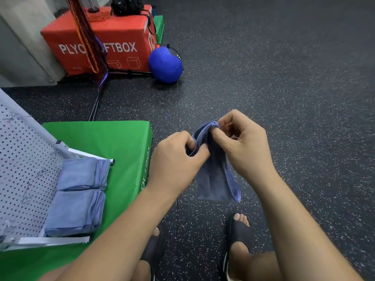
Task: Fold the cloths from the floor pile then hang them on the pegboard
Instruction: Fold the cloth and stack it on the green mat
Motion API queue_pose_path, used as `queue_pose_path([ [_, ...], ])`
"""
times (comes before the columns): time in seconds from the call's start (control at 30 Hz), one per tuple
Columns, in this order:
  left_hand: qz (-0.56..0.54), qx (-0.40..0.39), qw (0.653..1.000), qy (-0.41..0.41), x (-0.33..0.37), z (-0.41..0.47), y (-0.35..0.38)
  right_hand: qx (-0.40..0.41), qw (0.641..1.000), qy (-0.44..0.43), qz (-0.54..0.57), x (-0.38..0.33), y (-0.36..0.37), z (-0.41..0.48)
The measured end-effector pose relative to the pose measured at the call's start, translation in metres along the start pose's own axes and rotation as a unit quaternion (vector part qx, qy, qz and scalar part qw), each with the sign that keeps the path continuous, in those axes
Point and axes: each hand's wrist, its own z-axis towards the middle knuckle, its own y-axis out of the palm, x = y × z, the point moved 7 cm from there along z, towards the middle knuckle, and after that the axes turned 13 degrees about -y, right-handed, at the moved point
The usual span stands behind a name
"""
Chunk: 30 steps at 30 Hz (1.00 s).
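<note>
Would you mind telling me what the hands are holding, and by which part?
The left hand and right hand pinch the blue cloth at its folded top edge.

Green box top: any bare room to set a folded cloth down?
The green box is bare on its far half, pegboard to right edge. The floor right of the held cloth is open. Crowded: two folded cloths against the pegboard; red box and blue ball far left.
</note>
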Motion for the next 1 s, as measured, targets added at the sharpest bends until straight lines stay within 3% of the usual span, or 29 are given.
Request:
queue_pose_path([
  [0.37,0.052,-0.092,0.992,-0.068,-0.035,0.028,-0.012,0.038,0.999,0.008,-0.012,0.005,-0.025,0.005],
  [0.67,-0.058,-0.168,0.979,-0.105,-0.051,0.047,-0.031,-0.005,0.999,0.024,-0.040,0.014,-0.022,0.005],
  [0.87,-0.221,-0.212,0.948,-0.093,-0.039,0.044,-0.041,-0.017,0.999,0.039,0.006,0.017,-0.021,0.006],
  [1.0,-0.244,-0.213,0.943,-0.074,-0.038,0.045,-0.040,-0.113,0.993,0.041,0.016,0.017,-0.007,0.003],
])
